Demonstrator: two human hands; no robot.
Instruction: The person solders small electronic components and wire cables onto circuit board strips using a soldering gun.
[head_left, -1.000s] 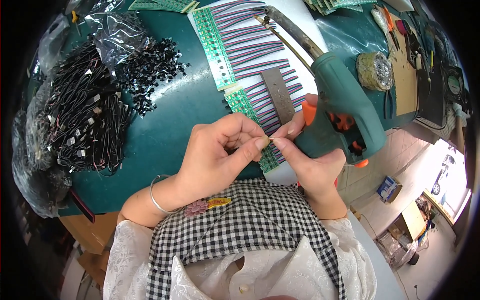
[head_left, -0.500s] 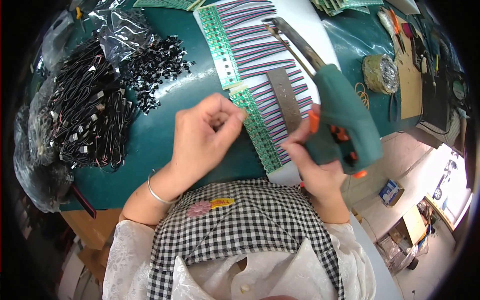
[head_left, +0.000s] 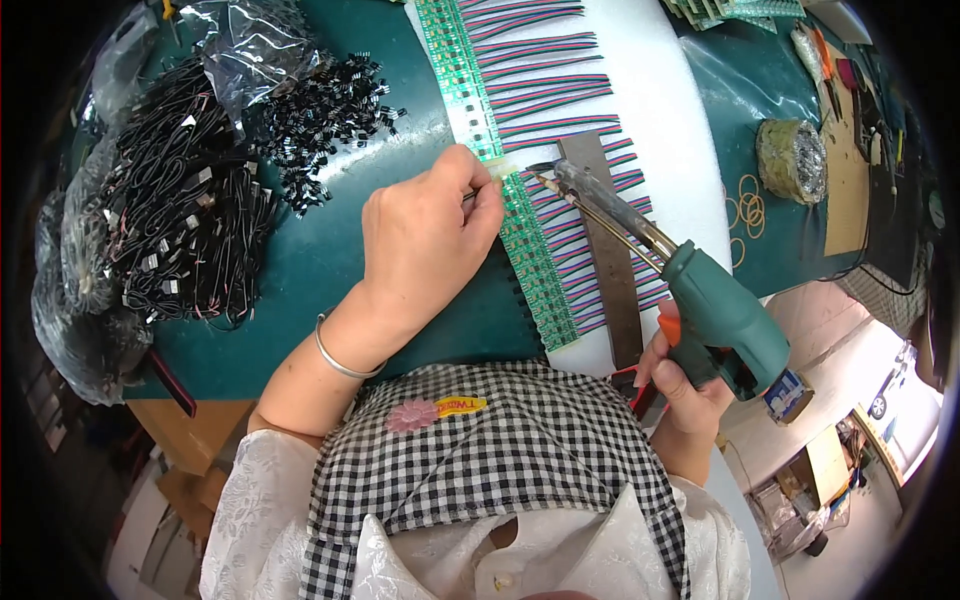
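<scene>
My right hand [head_left: 690,395] is wrapped round the handle of a green soldering gun [head_left: 725,315] with an orange trigger. The gun's long tip points up and left, close to the top end of the nearer green circuit board strip [head_left: 535,265]. My left hand [head_left: 430,235] is closed in a pinch at that same end, just left of the tip; what lies between its fingertips is too small to make out. Red, black and bluish wires [head_left: 560,130] run rightward from the boards. A flat brown bar [head_left: 605,255] lies across the nearer wires.
White foam sheet [head_left: 670,130] sits under the boards. To the left are bundled black cables [head_left: 185,210], a heap of small black connectors [head_left: 330,120] and clear plastic bags [head_left: 250,50]. A wire or solder roll [head_left: 790,160] and rubber bands [head_left: 748,208] lie right.
The soldering gun's tip has come down to the top end of the nearer board, its body dropping lower right. My left hand has moved slightly up and right, still pinching. The view has shifted a little.
</scene>
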